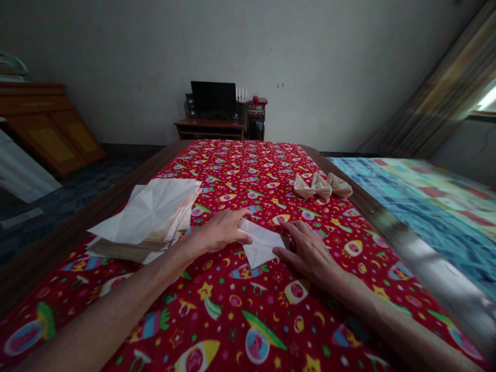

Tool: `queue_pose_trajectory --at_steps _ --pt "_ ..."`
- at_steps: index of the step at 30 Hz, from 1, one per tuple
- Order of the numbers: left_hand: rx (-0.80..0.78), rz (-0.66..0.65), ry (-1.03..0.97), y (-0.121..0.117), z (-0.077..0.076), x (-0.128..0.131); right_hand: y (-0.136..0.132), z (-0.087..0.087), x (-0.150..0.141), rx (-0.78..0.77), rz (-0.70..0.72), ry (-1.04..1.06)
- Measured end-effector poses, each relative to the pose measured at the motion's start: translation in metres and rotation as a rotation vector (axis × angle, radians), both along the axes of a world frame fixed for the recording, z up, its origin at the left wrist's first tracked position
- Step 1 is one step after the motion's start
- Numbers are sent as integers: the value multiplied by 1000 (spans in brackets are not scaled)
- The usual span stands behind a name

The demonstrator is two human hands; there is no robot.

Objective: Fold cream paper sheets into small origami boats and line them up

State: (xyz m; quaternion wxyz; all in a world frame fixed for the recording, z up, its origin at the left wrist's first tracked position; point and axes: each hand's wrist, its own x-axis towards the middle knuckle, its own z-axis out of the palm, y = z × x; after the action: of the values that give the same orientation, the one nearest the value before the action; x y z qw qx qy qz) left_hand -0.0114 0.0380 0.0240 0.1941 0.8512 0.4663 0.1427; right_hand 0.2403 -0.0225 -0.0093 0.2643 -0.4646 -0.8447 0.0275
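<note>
A small folded white paper [260, 245] lies on the red patterned tablecloth [240, 310]. My left hand [220, 230] rests on the paper's left edge, fingers curled and pressing its upper corner down. My right hand [308, 251] lies flat beside the paper's right edge, fingers stretched out and touching it. A stack of creased white and tan paper sheets [149, 219] sits to the left of my left hand. Three folded tan paper shapes [321, 186] stand in a row farther back on the right.
The table's dark wooden edge [387, 222] runs along the right, with a blue patchwork bed cover [426, 201] beyond it. A wooden cabinet [50, 129] stands at far left. A low desk with a dark monitor [214, 101] stands against the back wall.
</note>
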Motion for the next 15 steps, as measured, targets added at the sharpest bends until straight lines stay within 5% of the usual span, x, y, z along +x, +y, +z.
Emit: queue_pose_trajectory --at_steps 5,8,12,15 --pt "-237 9 -233 -1 -8 -1 4 0 3 -9 -5 -22" --pt "-246 19 -321 -6 -8 1 4 1 -1 -72 -33 29" --pt "-91 -3 -375 -16 4 7 4 11 -7 -266 -50 166" --pt "217 -67 -366 -25 18 10 4 28 -9 -160 33 206"
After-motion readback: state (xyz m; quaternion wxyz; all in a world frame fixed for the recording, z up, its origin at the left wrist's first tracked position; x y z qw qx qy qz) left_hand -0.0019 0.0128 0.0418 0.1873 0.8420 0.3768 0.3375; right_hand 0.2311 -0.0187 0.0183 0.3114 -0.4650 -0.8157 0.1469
